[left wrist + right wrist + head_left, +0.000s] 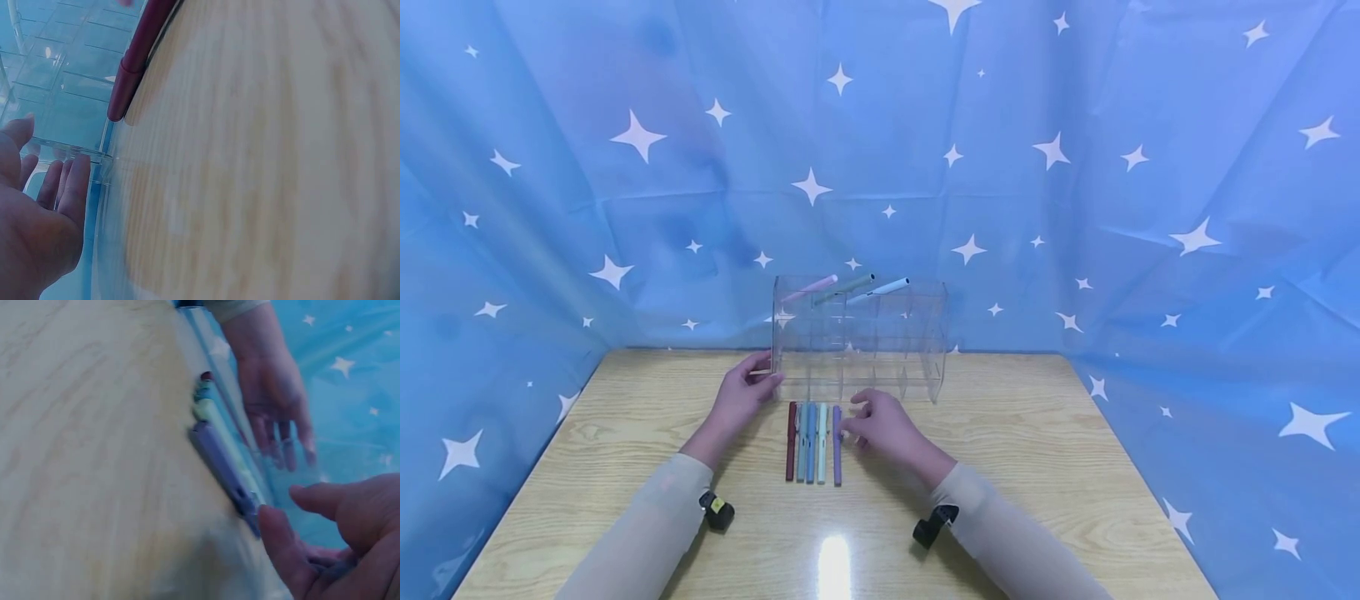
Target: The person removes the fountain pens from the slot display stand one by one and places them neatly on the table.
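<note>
My left hand point(741, 398) is at the left end of a clear plastic organizer point(880, 383), its fairly straight fingers touching the side wall. My right hand point(886, 425) hovers by the upper part of a purple pen point(837, 446); in the right wrist view thumb and forefinger are apart with nothing between them. Left of the purple pen lie a pale green pen point(822, 443), a blue pen point(811, 443), a grey-blue pen point(802, 442) and a dark red pen point(791, 442), side by side. A pink pen point(810, 288), a dark green pen point(846, 287) and a light blue pen point(880, 290) lean in the organizer's top compartments.
The wooden table point(1030, 467) carries everything. Behind the organizer hangs a blue cloth point(880, 150) with white stars, which also borders both sides. Small black cameras sit on the left wrist point(717, 510) and the right wrist point(936, 525).
</note>
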Demonstrator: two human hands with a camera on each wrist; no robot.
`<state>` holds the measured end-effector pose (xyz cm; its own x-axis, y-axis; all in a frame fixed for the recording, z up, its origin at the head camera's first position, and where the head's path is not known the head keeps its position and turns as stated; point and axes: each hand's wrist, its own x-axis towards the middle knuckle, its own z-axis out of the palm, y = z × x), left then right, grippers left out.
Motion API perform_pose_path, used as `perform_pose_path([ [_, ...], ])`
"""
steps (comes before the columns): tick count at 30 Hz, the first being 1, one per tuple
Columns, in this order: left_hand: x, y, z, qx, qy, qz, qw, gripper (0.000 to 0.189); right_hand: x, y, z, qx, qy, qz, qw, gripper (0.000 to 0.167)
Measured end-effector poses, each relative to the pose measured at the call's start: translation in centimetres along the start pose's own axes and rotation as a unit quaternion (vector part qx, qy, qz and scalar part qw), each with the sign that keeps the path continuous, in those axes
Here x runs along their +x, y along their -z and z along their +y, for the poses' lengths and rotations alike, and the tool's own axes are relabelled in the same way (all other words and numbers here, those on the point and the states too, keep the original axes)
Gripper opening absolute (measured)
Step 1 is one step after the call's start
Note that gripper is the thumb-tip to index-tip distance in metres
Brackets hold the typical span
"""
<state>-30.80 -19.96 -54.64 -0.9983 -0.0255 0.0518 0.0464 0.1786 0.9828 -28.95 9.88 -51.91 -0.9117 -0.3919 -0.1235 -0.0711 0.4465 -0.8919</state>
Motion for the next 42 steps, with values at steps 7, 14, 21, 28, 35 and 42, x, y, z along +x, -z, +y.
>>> perform_pose_path([
  [7, -0.1, 0.0, 0.0, -0.008, 0.006, -0.001, 0.9999, 0.062, 0.7, 3.1, -1.8, 0.037, 0.066, 0.092, 0.9929, 0.051],
  [14, -0.1, 0.0, 0.1, -0.006, -0.003, -0.001, 1.0, 0.065, 1.6, 7.1, -4.2, 0.088, 0.115, 0.19, 0.9711, 0.052],
  [21, -0.2, -0.1, 0.1, -0.013, -0.003, -0.001, 0.9999, 0.064, 4.0, 10.0, -6.3, 0.123, 0.158, 0.222, 0.9543, 0.075],
  [28, -0.3, -0.1, 0.3, -0.012, -0.002, 0.001, 0.9999, 0.062, 6.2, 10.7, -7.2, 0.149, 0.146, 0.214, 0.9542, 0.078],
  [35, -0.4, -0.2, 0.5, -0.001, -0.001, 0.003, 1.0, 0.06, 7.9, 10.8, -7.4, 0.169, 0.149, 0.18, 0.9575, 0.056],
  [42, -0.4, -0.1, 0.4, -0.007, -0.004, 0.001, 1.0, 0.062, 8.8, 10.8, -7.6, 0.174, 0.139, 0.143, 0.9642, 0.04],
])
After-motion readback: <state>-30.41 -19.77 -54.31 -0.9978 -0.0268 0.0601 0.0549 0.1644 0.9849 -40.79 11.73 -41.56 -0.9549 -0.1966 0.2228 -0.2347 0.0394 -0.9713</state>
